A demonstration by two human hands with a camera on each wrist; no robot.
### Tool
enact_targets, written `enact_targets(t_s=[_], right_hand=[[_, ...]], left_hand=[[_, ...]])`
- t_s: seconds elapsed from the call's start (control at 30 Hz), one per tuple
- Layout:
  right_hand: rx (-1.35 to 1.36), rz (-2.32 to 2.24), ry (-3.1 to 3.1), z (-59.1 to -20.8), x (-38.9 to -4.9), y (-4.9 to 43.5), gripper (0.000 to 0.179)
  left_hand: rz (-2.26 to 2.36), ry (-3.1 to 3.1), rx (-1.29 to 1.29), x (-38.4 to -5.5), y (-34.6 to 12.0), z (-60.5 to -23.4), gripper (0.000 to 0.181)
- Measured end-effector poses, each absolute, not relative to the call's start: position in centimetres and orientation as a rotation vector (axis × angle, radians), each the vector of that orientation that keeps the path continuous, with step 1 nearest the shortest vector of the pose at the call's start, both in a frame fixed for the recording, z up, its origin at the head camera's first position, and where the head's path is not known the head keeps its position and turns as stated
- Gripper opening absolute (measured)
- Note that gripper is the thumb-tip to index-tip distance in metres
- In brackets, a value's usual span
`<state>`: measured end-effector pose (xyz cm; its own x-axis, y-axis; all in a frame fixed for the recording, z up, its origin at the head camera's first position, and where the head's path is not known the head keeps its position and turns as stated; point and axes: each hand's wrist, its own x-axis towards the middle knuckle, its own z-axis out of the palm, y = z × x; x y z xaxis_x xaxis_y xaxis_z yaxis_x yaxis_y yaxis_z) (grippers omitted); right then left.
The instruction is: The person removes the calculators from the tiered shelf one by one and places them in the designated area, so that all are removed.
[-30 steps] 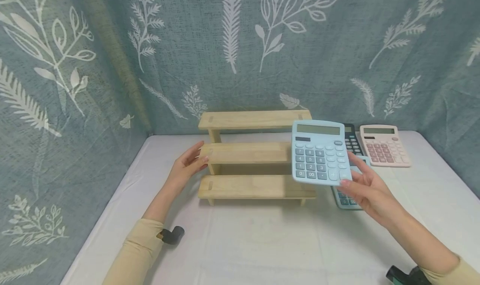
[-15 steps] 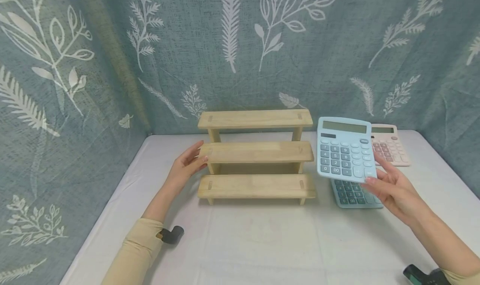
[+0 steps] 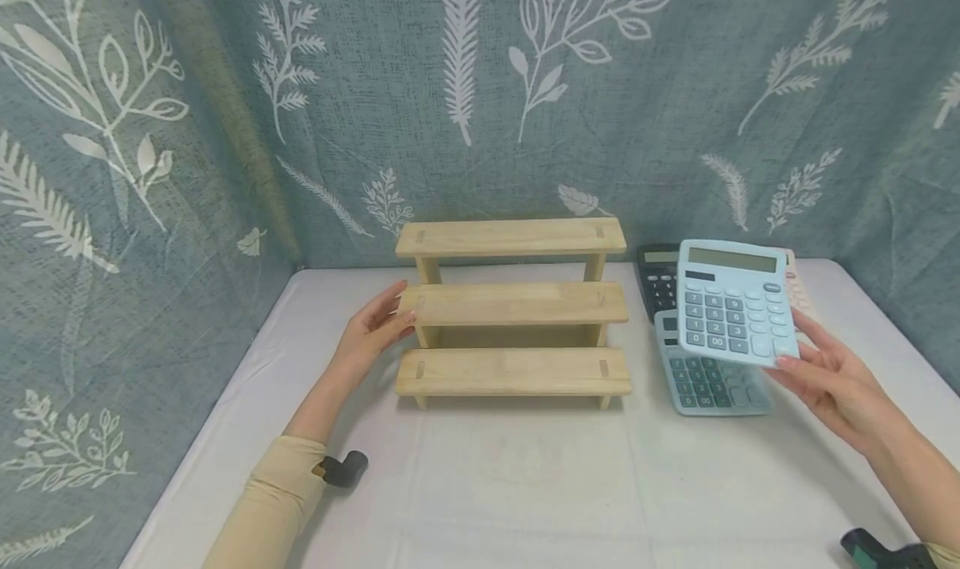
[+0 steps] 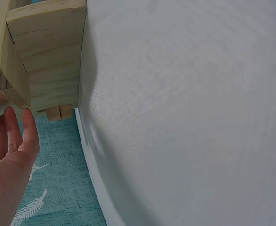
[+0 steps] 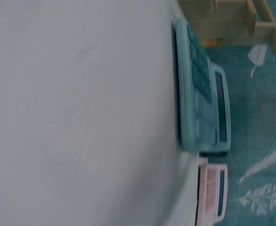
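Observation:
In the head view, a light-blue calculator (image 3: pixel 738 302) is raised, keys and display facing me. My right hand (image 3: pixel 843 386) pinches its lower right side, thumb in front and fingers behind. It overlaps a blue-green calculator (image 3: pixel 716 390) lying on the table below. A wooden three-step display stand (image 3: pixel 513 302) stands in the middle. My left hand (image 3: pixel 367 331) touches the left end of its middle step; in the left wrist view the fingers (image 4: pixel 29 134) reach fairly straight to that wooden end.
Behind the raised calculator lie a black calculator (image 3: pixel 657 286) and a pink calculator (image 5: pixel 211 195), the pink one mostly covered in the head view. A white cloth (image 3: pixel 517 486) covers the table. A leaf-patterned blue-green curtain (image 3: pixel 517 119) closes off the back and sides.
My right hand has carried the light-blue calculator rightward, away from the stand and over the other calculators, uncovering the stand's right end. My left hand has stayed at the stand.

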<state>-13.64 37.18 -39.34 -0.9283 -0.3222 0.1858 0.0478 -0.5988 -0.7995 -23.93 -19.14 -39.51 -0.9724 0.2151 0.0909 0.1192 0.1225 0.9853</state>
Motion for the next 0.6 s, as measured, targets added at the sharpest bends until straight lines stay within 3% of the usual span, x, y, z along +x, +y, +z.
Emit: enact_targets(t_s=[0.27,0.6], right_hand=[[-0.506,-2.611,1.177,-40.4,-13.6,40.7,0.064],[-0.265,-2.579,1.257,-41.9,-13.2,45.1,0.058]], left_hand=[[2.005,2.297,0.344,-23.9,-19.2,-39.6,0.062],[2.004,2.301,0.346,-23.9,-19.2,-39.7,0.061]])
